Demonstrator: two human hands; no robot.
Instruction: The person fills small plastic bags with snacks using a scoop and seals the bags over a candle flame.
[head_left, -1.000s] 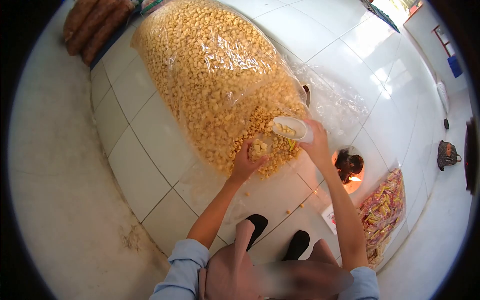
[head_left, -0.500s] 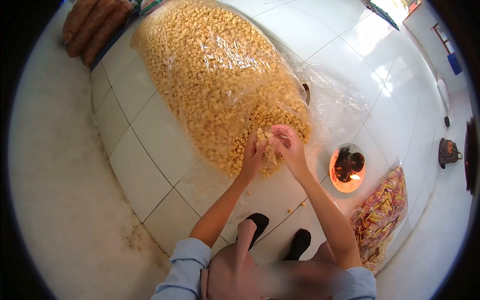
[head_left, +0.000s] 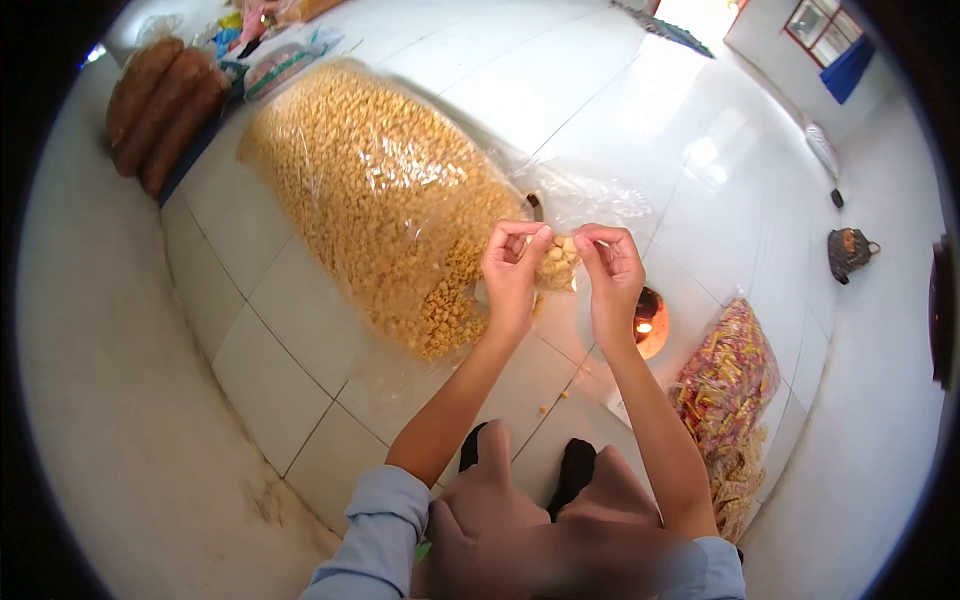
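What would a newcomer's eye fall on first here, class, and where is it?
The huge clear plastic sack of golden snack pieces, lying across the white tiled floor, stands out first. Next comes a small clear plastic bag of pale yellow pieces, held between the left grip and right grip. A small bright flame glows just below and right of the latter.

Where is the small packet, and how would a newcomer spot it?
Find the huge clear sack of yellow pieces on the tiled floor. At its right, the left hand and right hand pinch the small packet. Unlike the sack, it is tiny and held.
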